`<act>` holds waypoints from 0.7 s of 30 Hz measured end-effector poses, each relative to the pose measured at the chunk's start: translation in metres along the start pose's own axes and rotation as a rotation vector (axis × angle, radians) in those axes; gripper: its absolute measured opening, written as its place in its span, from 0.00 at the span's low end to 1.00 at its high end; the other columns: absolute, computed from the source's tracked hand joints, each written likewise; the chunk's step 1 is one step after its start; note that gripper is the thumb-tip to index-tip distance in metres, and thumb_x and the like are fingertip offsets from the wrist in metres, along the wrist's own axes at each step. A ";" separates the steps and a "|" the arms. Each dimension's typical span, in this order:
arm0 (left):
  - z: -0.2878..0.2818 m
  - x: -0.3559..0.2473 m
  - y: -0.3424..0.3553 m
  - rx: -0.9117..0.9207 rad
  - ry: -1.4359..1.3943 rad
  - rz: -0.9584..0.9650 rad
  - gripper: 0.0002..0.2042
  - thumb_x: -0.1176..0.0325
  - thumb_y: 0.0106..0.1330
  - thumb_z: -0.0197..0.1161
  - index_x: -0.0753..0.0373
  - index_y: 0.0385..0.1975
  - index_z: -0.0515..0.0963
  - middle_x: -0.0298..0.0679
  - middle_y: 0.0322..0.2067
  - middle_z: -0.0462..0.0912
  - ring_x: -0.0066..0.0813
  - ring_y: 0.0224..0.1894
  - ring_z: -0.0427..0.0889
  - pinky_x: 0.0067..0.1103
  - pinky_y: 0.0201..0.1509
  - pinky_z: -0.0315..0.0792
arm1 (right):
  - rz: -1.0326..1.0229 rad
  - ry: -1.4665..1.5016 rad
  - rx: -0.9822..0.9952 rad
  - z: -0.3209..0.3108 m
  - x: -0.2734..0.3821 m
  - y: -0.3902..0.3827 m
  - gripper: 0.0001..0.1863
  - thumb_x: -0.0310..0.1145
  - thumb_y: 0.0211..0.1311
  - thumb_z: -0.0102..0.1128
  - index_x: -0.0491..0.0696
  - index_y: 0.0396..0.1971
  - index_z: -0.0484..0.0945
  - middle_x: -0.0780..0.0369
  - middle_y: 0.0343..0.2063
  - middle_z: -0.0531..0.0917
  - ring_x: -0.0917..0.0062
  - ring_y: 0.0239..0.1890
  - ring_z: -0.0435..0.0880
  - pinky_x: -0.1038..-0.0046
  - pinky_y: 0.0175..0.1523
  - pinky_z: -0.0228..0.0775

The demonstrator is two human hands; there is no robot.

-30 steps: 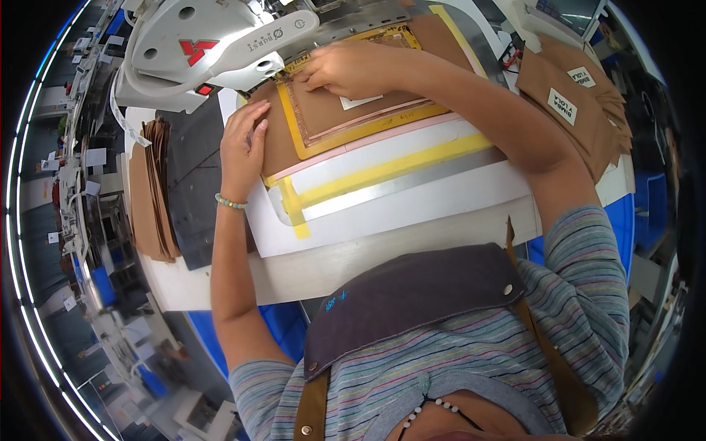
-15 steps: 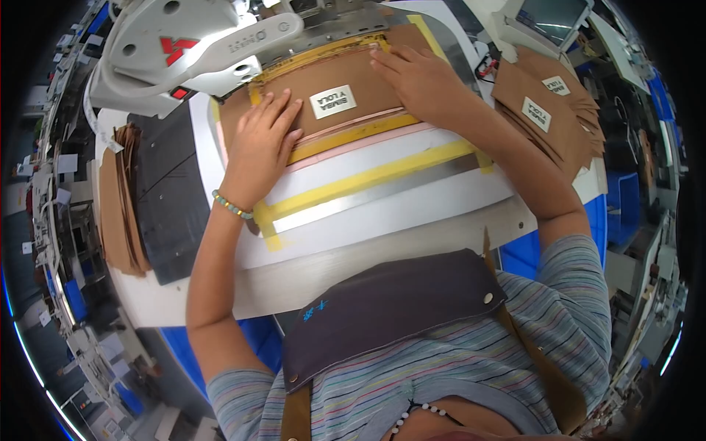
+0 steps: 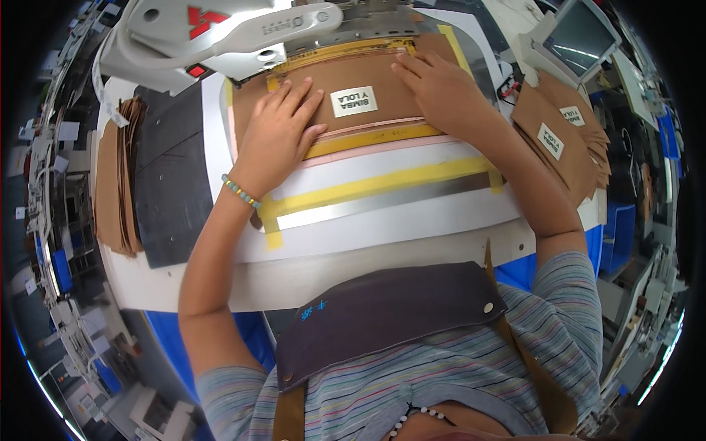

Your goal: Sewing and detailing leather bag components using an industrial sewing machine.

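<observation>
Apron (image 3: 390,316), one, dark, with two brown straps (image 3: 290,415), is nearest. Beyond it, one yellow frame (image 3: 368,140) surrounds one brown panel (image 3: 353,77) bearing one white label (image 3: 354,101). Two hands lie on these, fingers apart: the left hand (image 3: 283,128) across the left side, the right hand (image 3: 448,92) across the right. Two brown piles (image 3: 118,184) flank them, two labels showing on the right-hand one. Farther stand one white machine (image 3: 158,51) and one monitor (image 3: 577,40).
</observation>
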State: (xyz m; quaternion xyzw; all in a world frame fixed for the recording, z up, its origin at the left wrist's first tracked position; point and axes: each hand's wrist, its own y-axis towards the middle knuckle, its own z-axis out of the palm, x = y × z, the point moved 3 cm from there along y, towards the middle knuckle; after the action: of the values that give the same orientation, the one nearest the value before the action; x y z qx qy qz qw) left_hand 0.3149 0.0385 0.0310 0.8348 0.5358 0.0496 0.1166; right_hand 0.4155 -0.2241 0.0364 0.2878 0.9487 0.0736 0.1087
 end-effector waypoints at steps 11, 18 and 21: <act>-0.002 0.002 0.000 -0.004 0.001 -0.009 0.25 0.57 0.74 0.63 0.60 0.67 0.74 0.43 0.69 0.73 0.50 0.70 0.70 0.38 0.73 0.64 | 0.004 0.109 0.041 -0.003 -0.012 0.005 0.26 0.25 0.65 0.59 0.45 0.64 0.76 0.63 0.66 0.77 0.66 0.62 0.77 0.65 0.65 0.75; -0.002 -0.001 0.002 -0.010 0.045 -0.034 0.25 0.56 0.73 0.64 0.61 0.66 0.75 0.44 0.67 0.75 0.49 0.69 0.72 0.37 0.71 0.67 | -0.034 0.112 0.049 -0.004 -0.014 0.008 0.22 0.26 0.69 0.54 0.46 0.62 0.78 0.62 0.65 0.79 0.66 0.64 0.76 0.66 0.65 0.76; -0.001 -0.005 0.006 0.002 0.011 -0.046 0.25 0.56 0.73 0.64 0.61 0.66 0.75 0.44 0.66 0.76 0.48 0.69 0.73 0.36 0.70 0.68 | -0.058 0.116 0.022 0.000 -0.015 0.007 0.21 0.26 0.69 0.54 0.46 0.61 0.79 0.62 0.65 0.79 0.66 0.65 0.76 0.66 0.65 0.76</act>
State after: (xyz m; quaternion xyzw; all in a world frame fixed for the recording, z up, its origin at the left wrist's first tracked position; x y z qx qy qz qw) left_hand 0.3178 0.0323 0.0333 0.8221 0.5555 0.0508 0.1138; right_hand 0.4317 -0.2269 0.0405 0.2564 0.9621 0.0764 0.0524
